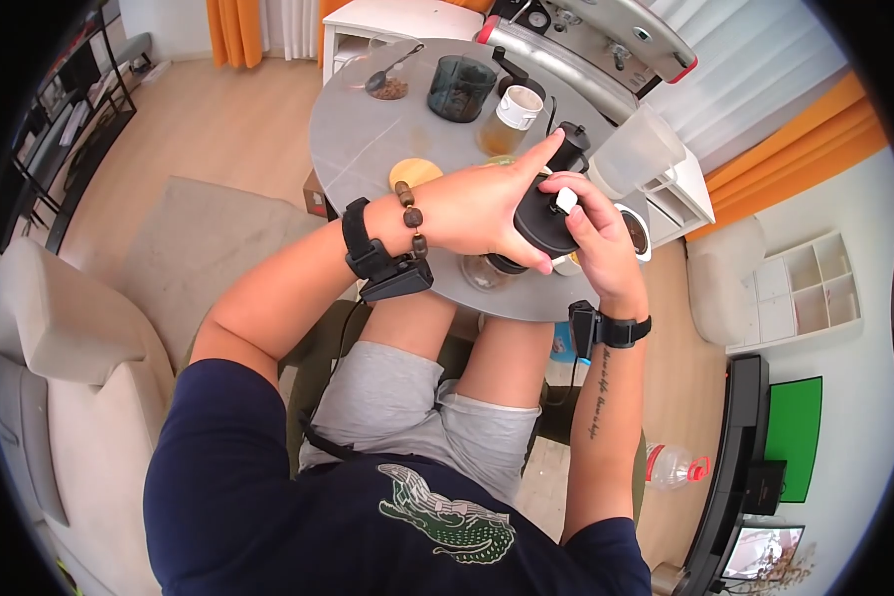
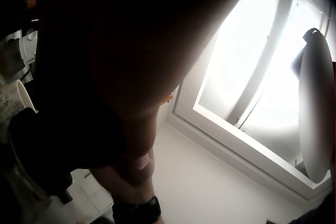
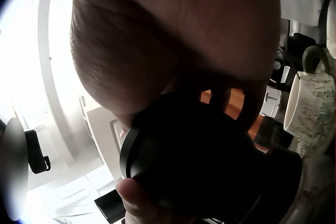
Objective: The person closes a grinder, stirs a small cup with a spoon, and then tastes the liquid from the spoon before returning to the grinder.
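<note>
Both hands are on a black round-topped device (image 1: 543,223) held over the near edge of the grey table. My left hand (image 1: 477,211) grips its side, thumb at the near edge and fingers at the far side. The right hand (image 1: 606,238) pinches a small white piece (image 1: 566,200) on the top between thumb and fingers. In the right wrist view the black body (image 3: 194,155) lies close under the palm, with a clear glass part (image 3: 315,187) beside it. Just below the hands stands a glass jar (image 1: 487,273) with a black collar, partly hidden by them.
On the grey table (image 1: 368,144) stand a dark translucent container (image 1: 462,87), a white cup (image 1: 519,105), a black crank-topped item (image 1: 512,68), a wooden disc (image 1: 414,173) and a clear pitcher (image 1: 638,149). An espresso machine (image 1: 566,70) stands behind. A patterned mug (image 3: 312,108) shows beside the right hand.
</note>
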`<state>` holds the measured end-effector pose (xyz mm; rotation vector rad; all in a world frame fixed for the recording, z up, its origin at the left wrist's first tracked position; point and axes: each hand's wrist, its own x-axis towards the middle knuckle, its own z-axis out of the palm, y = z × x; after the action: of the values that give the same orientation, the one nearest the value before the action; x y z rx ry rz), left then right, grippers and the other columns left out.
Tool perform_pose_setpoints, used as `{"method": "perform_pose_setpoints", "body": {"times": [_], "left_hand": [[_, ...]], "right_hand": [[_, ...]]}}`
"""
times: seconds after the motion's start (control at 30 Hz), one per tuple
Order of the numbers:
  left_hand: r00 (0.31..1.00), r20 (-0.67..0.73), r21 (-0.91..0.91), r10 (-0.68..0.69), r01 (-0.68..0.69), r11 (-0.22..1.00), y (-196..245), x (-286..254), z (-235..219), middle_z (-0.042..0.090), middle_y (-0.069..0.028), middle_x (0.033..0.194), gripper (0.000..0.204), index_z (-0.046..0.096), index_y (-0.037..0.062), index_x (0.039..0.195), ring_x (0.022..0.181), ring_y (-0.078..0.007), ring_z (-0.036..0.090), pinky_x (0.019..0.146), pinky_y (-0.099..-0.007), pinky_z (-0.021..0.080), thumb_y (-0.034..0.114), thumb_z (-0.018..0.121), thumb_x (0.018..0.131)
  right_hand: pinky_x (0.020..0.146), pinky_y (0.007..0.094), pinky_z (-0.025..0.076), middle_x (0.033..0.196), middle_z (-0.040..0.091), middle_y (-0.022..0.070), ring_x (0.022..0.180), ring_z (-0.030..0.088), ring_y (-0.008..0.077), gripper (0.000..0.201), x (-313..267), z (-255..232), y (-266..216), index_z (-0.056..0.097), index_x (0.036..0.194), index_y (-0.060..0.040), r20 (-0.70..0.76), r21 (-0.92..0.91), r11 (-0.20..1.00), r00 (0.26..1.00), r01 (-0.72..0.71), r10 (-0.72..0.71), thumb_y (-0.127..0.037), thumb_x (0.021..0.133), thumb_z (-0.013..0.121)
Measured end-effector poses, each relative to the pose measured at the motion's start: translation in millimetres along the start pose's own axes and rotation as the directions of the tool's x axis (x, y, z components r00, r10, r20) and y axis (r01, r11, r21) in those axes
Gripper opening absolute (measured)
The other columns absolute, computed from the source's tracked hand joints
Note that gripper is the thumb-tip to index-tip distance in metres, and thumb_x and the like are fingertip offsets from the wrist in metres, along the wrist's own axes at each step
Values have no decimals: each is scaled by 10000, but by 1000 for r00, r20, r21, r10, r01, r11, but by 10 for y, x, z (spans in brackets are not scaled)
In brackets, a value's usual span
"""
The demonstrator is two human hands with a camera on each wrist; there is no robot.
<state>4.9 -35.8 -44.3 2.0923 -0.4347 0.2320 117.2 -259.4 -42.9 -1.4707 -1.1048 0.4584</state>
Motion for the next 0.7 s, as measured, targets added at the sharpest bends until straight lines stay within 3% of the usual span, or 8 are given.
{"method": "perform_pose_setpoints", "body": {"times": [0.3,0.7], "left_hand": [[1000,-29,63,2,0,998,-11,-7,32,710,-296,1369,1408,112,-2,1766,1210,-435,726,1042,-441,576,480,989,776],[999,-32,66,21,-19,998,-24,1,46,710,-287,1383,1397,141,4,1762,1211,-435,726,1038,-444,579,477,998,764]], "right_hand": [[1136,342,471,1327,663,45,1263,615,170,321,-42,57,-146,719,1369,-21,-46,-122,992,998,-40,35,-219,1118,690],[1096,326,496,1267,685,47,1192,640,158,274,-56,131,-165,749,1316,1,-117,-147,989,993,-23,6,-158,1098,701]]}}
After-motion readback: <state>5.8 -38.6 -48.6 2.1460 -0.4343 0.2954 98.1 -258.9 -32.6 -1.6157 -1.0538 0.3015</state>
